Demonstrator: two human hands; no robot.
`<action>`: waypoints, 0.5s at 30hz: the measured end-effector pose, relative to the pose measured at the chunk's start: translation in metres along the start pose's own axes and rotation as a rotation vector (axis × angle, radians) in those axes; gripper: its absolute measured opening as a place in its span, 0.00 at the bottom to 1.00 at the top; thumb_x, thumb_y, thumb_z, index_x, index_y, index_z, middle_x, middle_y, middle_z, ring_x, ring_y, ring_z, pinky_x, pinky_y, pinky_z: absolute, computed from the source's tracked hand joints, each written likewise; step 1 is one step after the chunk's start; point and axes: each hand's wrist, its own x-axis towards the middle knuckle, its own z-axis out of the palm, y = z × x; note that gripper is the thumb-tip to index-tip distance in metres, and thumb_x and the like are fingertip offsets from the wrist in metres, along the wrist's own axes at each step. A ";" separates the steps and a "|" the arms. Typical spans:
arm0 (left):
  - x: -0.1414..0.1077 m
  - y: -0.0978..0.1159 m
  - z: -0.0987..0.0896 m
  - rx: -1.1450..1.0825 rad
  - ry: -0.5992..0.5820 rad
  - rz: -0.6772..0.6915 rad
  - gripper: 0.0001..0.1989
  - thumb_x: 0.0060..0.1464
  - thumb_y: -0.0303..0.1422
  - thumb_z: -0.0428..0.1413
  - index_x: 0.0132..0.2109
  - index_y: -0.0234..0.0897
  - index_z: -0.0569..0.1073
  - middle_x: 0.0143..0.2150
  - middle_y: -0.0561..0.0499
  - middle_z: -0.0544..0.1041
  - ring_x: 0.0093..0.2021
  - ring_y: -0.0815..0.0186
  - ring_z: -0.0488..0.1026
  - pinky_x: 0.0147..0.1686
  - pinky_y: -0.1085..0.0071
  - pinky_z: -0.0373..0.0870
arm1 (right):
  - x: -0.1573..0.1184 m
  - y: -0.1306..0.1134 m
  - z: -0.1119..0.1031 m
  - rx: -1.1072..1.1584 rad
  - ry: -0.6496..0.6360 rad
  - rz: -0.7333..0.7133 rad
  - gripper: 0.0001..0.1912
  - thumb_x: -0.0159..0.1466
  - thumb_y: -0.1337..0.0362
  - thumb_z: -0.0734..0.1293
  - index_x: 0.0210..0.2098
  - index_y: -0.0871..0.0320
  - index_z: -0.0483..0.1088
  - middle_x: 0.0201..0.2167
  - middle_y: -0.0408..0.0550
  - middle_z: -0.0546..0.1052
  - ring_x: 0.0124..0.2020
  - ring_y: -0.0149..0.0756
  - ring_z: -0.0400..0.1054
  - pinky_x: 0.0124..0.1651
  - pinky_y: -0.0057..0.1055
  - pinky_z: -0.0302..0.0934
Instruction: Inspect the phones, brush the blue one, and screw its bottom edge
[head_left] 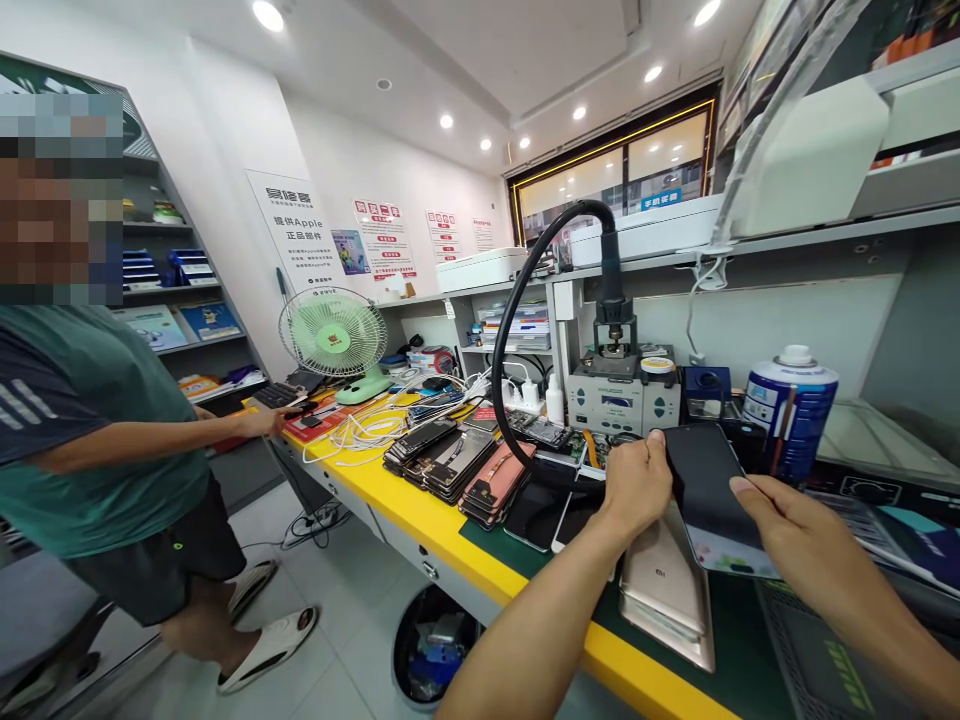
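A dark smartphone (709, 480) is tilted up above the bench, its glossy face catching reflections. My right hand (787, 515) grips its right edge, thumb on the front and the other fingers mostly hidden. At the upper left corner, my left hand (637, 485) is closed with its thumb against the edge; the fingertips are hidden. Beneath the phone lies a stack of gold phones (664, 575) with a Mi logo on the top one. Dark phones (536, 515) lie to the left of my left hand, on the green mat (742, 640).
Stacked phone parts (454, 462) and tangled white cables (367, 425) cover the yellow bench. A black hose (501, 330) arches from a hot-air station (619, 400). A blue spray can (791, 415) stands right. Another person (97, 430) reaches onto the bench beside a green fan (334, 335). A bin (397, 655) sits below.
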 end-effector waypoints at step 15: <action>-0.002 0.005 -0.006 -0.227 0.089 -0.049 0.28 0.58 0.52 0.54 0.21 0.39 0.55 0.20 0.58 0.54 0.24 0.71 0.52 0.26 0.71 0.51 | -0.006 -0.010 0.002 0.079 -0.069 0.063 0.21 0.61 0.47 0.59 0.34 0.55 0.74 0.33 0.58 0.81 0.32 0.53 0.74 0.30 0.38 0.63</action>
